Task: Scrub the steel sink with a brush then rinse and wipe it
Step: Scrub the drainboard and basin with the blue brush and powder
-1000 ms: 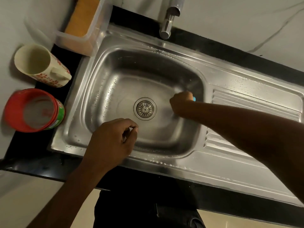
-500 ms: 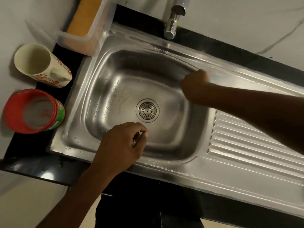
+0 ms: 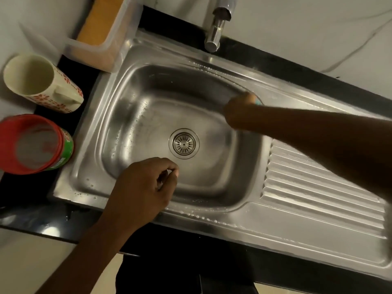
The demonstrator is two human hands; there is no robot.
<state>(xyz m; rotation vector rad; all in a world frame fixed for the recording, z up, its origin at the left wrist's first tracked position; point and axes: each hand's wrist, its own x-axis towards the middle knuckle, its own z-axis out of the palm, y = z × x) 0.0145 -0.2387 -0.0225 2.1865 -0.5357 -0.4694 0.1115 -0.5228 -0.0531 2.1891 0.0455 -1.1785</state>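
The steel sink [image 3: 131, 115] has a wet basin with a round drain [image 3: 184, 143] in its middle. My right hand [image 3: 238, 112] is at the basin's far right corner, gripping a brush; only a small light-blue bit of the brush [image 3: 257, 101] shows past the knuckles. My left hand [image 3: 146, 187] hovers over the basin's near rim with fingers loosely curled, thumb and forefinger close together, and I see nothing in it.
The tap [image 3: 215, 28] stands behind the basin. A ribbed drainboard [image 3: 318, 187] lies to the right. On the left are a cream floral mug [image 3: 42, 83], a red-lidded jar [image 3: 36, 143] and a clear tub with an orange sponge [image 3: 101, 24].
My right hand moved with the brush from the basin floor beside the drain up to the far right corner. The left hand has barely shifted.
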